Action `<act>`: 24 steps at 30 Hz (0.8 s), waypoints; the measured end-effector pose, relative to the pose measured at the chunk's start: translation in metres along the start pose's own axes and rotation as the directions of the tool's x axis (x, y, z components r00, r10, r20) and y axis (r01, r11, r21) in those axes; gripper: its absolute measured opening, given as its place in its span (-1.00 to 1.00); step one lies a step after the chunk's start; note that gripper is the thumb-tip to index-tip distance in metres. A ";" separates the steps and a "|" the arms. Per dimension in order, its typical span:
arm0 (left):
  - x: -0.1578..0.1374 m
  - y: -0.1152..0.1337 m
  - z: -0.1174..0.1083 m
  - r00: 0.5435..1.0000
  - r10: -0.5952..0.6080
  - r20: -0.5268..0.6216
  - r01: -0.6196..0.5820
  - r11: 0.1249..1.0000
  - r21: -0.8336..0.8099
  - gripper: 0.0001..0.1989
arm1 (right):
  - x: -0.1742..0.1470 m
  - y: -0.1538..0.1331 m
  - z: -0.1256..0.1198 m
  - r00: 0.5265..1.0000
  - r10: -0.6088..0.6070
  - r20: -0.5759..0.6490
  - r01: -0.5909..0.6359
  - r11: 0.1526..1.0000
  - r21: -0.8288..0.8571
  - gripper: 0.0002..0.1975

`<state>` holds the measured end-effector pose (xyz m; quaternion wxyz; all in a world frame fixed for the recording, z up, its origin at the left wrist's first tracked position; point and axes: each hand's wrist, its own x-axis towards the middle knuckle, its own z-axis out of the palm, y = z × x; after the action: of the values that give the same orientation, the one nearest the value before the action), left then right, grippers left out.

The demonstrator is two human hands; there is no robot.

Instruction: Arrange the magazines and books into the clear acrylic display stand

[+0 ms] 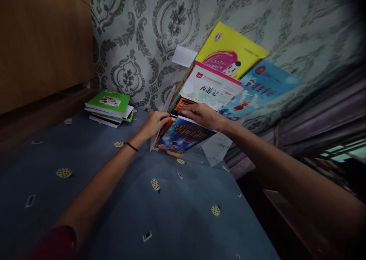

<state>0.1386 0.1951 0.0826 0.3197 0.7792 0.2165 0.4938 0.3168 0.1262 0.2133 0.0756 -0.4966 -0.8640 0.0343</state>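
Several books stand upright and tilted in a row against the wall. In front is a dark blue book (183, 136) with gold lettering. My right hand (203, 116) is bent over its top edge, fingers closed there, in front of an orange-and-black book (183, 103). At the left edge of the same books my left hand (156, 123) is closed, with its fingertips partly hidden. Behind stand a white book with a pink edge (210, 85), a taller yellow book (231, 52) and a light blue book (265, 86). White panels (219, 147) show beside and behind the row.
A small stack of books with a green cover (110, 101) on top lies at the left. A blue cloth with pineapple prints (114, 199) covers the surface. Wooden furniture (45, 42) is at the far left, patterned wallpaper (131, 77) behind, and a curtain (300, 134) at the right.
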 end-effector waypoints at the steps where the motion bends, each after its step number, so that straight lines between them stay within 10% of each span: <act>1: 0.000 0.000 0.000 1.000 -0.006 0.003 0.006 1.000 -0.007 -0.75 | -0.009 -0.004 -0.001 0.999 0.028 -0.047 -0.027 1.000 0.010 -0.51; 9: 0.001 -0.004 -0.001 0.999 -0.040 0.021 0.041 0.998 -0.048 -0.75 | -0.081 -0.003 0.022 0.891 0.272 -0.363 -0.212 0.957 0.196 -0.47; 18: 0.001 -0.003 -0.001 0.995 -0.091 0.042 0.094 0.992 -0.088 -0.73 | -0.087 0.010 0.079 0.618 0.424 -0.662 -0.089 0.874 0.478 -0.59; 24: 0.002 0.000 -0.003 0.992 -0.114 0.047 0.118 0.988 -0.097 -0.74 | -0.091 0.012 0.083 0.590 0.474 -0.654 -0.036 0.824 0.565 -0.52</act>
<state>0.1370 0.1973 0.0844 0.3910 0.7583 0.2300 0.4683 0.3580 0.0551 0.1206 0.5560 -0.5483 -0.6227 0.0497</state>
